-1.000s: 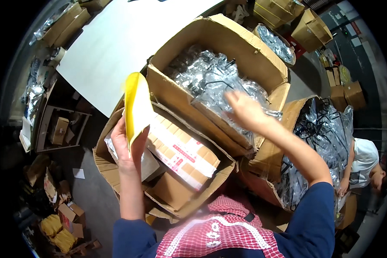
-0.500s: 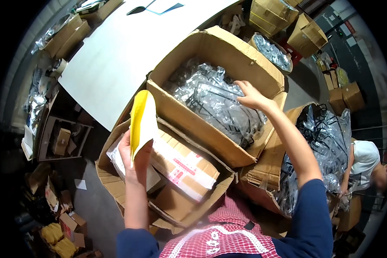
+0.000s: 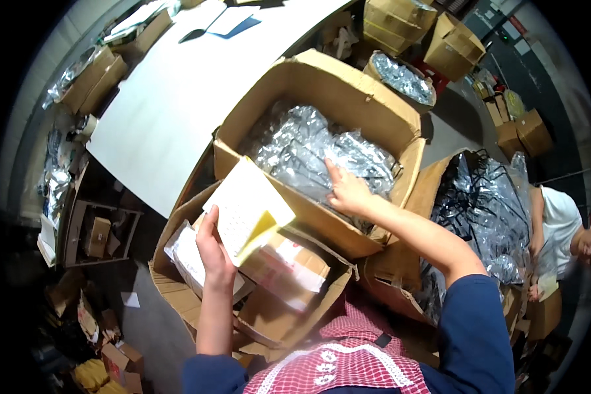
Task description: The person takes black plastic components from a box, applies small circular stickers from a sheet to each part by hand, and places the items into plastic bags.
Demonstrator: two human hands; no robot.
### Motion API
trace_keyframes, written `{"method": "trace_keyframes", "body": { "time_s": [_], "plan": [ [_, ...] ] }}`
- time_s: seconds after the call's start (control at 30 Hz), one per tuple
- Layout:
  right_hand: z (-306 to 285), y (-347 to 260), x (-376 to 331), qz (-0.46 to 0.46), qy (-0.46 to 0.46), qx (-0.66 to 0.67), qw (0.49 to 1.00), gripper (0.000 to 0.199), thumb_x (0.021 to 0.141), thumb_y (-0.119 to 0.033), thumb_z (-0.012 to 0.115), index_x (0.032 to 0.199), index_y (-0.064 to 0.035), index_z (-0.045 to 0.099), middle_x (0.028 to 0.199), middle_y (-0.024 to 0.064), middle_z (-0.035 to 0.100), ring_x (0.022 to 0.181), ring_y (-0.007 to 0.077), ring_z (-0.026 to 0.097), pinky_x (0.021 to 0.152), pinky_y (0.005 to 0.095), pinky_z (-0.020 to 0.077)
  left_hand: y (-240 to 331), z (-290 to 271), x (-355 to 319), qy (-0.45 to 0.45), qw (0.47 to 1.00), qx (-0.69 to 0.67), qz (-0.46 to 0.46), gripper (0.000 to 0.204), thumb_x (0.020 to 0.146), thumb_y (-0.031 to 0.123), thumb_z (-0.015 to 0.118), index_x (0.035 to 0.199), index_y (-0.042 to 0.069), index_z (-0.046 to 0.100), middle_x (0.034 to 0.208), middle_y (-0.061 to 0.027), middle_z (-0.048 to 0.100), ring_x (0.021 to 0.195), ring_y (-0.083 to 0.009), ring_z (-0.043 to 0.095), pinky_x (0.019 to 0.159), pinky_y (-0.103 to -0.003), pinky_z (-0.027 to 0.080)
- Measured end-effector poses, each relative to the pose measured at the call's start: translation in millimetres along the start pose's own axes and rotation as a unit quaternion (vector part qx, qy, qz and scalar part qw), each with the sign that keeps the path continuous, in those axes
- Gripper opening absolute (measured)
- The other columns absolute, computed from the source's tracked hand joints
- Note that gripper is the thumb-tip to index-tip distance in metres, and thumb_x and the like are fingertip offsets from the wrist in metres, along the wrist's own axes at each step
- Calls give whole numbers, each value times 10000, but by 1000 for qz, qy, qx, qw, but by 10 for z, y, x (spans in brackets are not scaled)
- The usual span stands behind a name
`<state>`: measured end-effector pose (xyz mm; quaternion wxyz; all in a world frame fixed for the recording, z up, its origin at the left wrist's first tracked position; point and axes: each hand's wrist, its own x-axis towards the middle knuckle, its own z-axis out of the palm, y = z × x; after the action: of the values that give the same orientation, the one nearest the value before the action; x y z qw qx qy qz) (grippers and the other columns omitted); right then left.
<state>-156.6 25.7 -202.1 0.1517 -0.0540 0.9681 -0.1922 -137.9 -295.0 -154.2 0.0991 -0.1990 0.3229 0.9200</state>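
Observation:
My left hand (image 3: 217,253) grips a sheaf of white and yellow paper sheets (image 3: 245,205), with handwriting on the white side and a yellow corner folded over. The sheaf is tilted above a lower open cardboard box (image 3: 172,297), which holds a taped brown carton (image 3: 297,266) and a white packet (image 3: 189,251). Over a larger open cardboard box (image 3: 338,79), my right hand (image 3: 349,192) has its index finger stretched out and the others loosely bent, holding nothing. Below it lie clear plastic bags (image 3: 299,134) with dark thin pieces inside; whether the fingertip touches them I cannot tell.
At upper left a white table (image 3: 157,118) bears an open booklet (image 3: 203,25). Right of me stands another box (image 3: 400,266) heaped with bagged black items (image 3: 482,203). A co-worker in a white top (image 3: 558,203) is beyond it. More cartons (image 3: 456,49) stand at the back.
The paper sheaf has turned from edge-on to show its written white face and moved right. My right hand has moved left and nearer across the bags. The view has shifted slightly.

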Motion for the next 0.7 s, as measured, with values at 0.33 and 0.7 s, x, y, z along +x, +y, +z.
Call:
{"method": "trace_keyframes", "body": {
  "time_s": [0.33, 0.7],
  "plan": [
    [-1217, -604, -1287, -38, -44, 610, 791, 395, 938, -330, 643, 1212, -48, 606, 1163, 71, 613, 1090, 168, 576, 914, 311, 492, 15, 528, -973, -249, 875, 398, 122, 201, 932, 73, 628, 1073, -58, 684, 916, -63, 700, 818, -104, 635, 735, -238, 498],
    [-1164, -354, -3499, -31, 340, 386, 857, 252, 854, -14, 727, 1049, 3, 568, 862, 28, 632, 782, 64, 629, 684, 212, 533, -1188, 1439, -2102, -394, 812, 430, -4, 273, 927, 102, 677, 1145, -59, 637, 992, -60, 694, 866, -94, 634, 768, -242, 528]
  ]
}}
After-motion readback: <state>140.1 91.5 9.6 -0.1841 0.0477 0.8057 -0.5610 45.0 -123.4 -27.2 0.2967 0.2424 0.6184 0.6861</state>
